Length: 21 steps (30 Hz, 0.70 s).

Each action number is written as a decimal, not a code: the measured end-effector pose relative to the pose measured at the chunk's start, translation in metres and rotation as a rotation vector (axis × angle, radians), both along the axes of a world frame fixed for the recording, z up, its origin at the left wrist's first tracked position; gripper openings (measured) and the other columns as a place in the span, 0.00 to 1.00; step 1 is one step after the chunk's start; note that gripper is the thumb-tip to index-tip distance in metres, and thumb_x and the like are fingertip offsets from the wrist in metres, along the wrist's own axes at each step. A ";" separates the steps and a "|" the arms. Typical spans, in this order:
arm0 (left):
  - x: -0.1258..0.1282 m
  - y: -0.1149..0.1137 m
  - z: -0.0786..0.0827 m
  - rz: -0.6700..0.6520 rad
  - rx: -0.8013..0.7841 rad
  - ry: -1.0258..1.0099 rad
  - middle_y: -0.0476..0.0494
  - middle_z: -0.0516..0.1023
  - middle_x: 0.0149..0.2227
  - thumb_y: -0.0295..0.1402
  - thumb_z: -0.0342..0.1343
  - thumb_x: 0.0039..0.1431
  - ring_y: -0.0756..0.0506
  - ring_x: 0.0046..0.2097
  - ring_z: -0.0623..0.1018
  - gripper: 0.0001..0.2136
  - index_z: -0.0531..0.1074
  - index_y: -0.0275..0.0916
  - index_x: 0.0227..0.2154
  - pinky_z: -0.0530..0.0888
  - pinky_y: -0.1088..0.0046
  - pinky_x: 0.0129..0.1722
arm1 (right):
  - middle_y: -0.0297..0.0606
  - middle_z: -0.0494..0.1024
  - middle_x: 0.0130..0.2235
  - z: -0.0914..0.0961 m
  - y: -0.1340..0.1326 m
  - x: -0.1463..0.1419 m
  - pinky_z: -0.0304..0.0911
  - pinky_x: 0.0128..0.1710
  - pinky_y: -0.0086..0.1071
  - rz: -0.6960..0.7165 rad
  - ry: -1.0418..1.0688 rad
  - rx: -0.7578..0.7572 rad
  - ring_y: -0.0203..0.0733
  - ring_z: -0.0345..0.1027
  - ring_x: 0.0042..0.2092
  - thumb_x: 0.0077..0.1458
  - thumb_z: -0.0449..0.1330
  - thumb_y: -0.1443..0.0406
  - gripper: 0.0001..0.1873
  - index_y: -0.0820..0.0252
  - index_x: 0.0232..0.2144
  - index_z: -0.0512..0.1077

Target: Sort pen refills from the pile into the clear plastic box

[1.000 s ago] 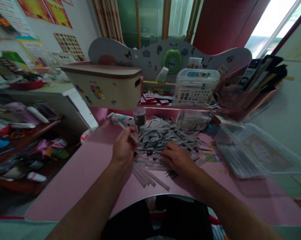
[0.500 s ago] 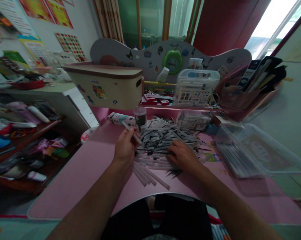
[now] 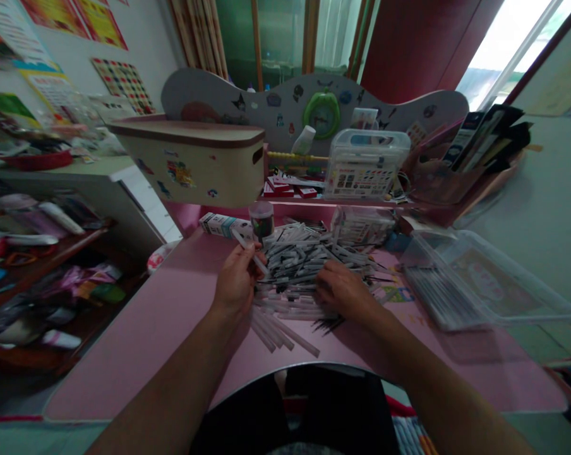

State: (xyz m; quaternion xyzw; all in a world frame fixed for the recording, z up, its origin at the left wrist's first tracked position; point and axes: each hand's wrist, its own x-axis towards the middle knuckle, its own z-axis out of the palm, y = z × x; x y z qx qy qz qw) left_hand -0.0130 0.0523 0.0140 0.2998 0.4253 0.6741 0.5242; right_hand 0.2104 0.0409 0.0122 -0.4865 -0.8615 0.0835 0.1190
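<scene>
The left hand (image 3: 235, 283) is pinching a slim translucent white plastic pen barrel (image 3: 244, 245), fingers closed around its lower end while the rest is slanting up and away past the thumb. Just beyond that grip, a small clear round jar (image 3: 261, 219) is standing. The right hand (image 3: 343, 289) is lying palm down on the heap of grey and white plastic pen parts (image 3: 309, 256); whether its curled fingers are gripping anything cannot be told.

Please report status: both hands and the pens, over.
Left hand shut on one white pen tube. Right hand on the pen pile, hold unclear. Small jar beside the pile.
</scene>
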 end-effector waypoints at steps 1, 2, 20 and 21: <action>0.000 0.000 0.001 -0.003 0.002 0.001 0.52 0.72 0.21 0.37 0.61 0.53 0.55 0.19 0.67 0.10 0.72 0.35 0.32 0.61 0.82 0.18 | 0.40 0.75 0.37 0.006 -0.001 0.007 0.60 0.41 0.30 0.034 0.041 -0.020 0.41 0.68 0.41 0.57 0.59 0.71 0.05 0.61 0.33 0.76; 0.000 -0.001 0.001 -0.005 0.002 0.003 0.52 0.72 0.21 0.37 0.61 0.53 0.55 0.19 0.67 0.10 0.72 0.35 0.32 0.61 0.82 0.18 | 0.38 0.75 0.36 0.013 -0.003 0.014 0.60 0.39 0.29 0.077 0.061 -0.054 0.39 0.69 0.39 0.56 0.60 0.73 0.06 0.60 0.32 0.76; -0.001 0.000 -0.001 -0.015 -0.007 0.026 0.51 0.72 0.21 0.38 0.62 0.52 0.54 0.19 0.67 0.11 0.72 0.35 0.33 0.61 0.81 0.17 | 0.52 0.79 0.40 0.013 -0.052 -0.011 0.65 0.33 0.35 0.096 -0.439 -0.165 0.52 0.75 0.40 0.59 0.54 0.72 0.13 0.67 0.37 0.79; -0.001 0.000 0.000 -0.016 -0.005 0.028 0.51 0.72 0.21 0.38 0.62 0.52 0.54 0.19 0.67 0.11 0.72 0.35 0.33 0.61 0.81 0.17 | 0.51 0.78 0.41 0.012 -0.053 -0.010 0.65 0.33 0.34 0.115 -0.433 -0.145 0.51 0.75 0.41 0.60 0.54 0.73 0.13 0.67 0.38 0.79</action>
